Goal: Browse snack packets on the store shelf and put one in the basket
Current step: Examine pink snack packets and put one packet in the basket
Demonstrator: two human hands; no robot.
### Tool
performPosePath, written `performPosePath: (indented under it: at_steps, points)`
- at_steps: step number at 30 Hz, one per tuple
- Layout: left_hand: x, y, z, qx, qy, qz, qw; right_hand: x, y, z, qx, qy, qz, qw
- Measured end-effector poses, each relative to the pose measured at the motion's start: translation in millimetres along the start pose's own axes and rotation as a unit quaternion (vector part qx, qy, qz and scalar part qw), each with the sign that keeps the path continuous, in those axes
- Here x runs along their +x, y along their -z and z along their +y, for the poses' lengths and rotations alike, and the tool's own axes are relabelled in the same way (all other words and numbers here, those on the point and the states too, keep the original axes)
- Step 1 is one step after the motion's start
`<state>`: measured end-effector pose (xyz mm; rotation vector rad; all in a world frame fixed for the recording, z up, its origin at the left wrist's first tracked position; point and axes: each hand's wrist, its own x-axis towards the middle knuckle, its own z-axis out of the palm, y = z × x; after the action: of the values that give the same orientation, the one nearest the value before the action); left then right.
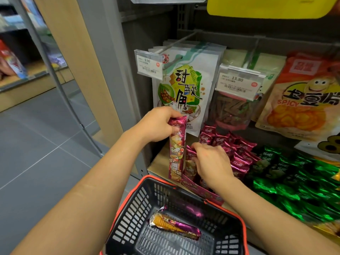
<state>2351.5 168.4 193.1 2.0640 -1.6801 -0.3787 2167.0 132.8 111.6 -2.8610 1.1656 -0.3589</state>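
Note:
My left hand [157,124] grips the top of a long magenta snack packet [177,155], which hangs upright in front of the shelf. My right hand [211,161] reaches into the box of matching magenta packets [239,153] on the shelf, fingers curled among them; whether it holds one is hidden. Below my arms sits the black basket with a red rim [128,208]. A purple and orange snack packet [174,225] lies on its floor.
Green packets [298,177] fill the shelf to the right. Above hang a white tamarind bag [185,85], a clear bag of brown sticks [233,111] and an orange spicy chips bag [301,100], with price tags. A grey tiled aisle floor [36,144] lies left.

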Motion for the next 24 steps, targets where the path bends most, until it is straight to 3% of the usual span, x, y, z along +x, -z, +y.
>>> performPosePath:
  at_steps: [3, 7, 9, 11, 12, 13, 15, 16, 17, 19, 20, 24]
  points:
    - [-6, 11, 9, 0.002, 0.01, -0.019, 1.0, 8, 1, 0, -0.049, 0.001, -0.01, 0.999]
    - [-23, 31, 30, 0.006, 0.0, -0.025, 1.0, 9, 5, 0, -0.043, 0.021, -0.08, 0.996]
    - [-33, 40, 45, 0.02, -0.016, -0.029, 0.999, 0, 19, -1, 0.014, 0.004, -0.06, 0.998]
    - [-46, 47, 62, 0.031, -0.039, -0.02, 0.999, -10, 40, 1, 0.149, -0.023, -0.008, 0.989]
    - [-53, 50, 69, 0.021, -0.046, -0.013, 0.999, -16, 54, 2, 0.272, -0.054, -0.011, 0.961]
    - [-61, 52, 76, -0.001, -0.049, -0.007, 0.999, -23, 70, 0, 0.42, -0.1, -0.05, 0.9]
    - [-79, 55, 91, -0.074, -0.041, 0.013, 0.996, -44, 98, -11, 0.68, -0.181, -0.155, 0.693]
    - [-89, 55, 100, -0.13, -0.027, 0.033, 0.991, -56, 109, -15, 0.731, -0.194, -0.182, 0.628]
    - [-99, 55, 109, -0.203, -0.008, 0.055, 0.978, -68, 118, -18, 0.743, -0.186, -0.191, 0.614]
    - [-118, 52, 125, -0.343, 0.029, 0.1, 0.934, -91, 136, -21, 0.737, -0.16, -0.174, 0.634]
    - [-127, 48, 132, -0.396, 0.041, 0.114, 0.91, -102, 145, -20, 0.717, -0.145, -0.157, 0.664]
    - [-164, 34, 148, -0.533, 0.099, 0.091, 0.835, -134, 168, -7, 0.536, -0.059, -0.098, 0.836]
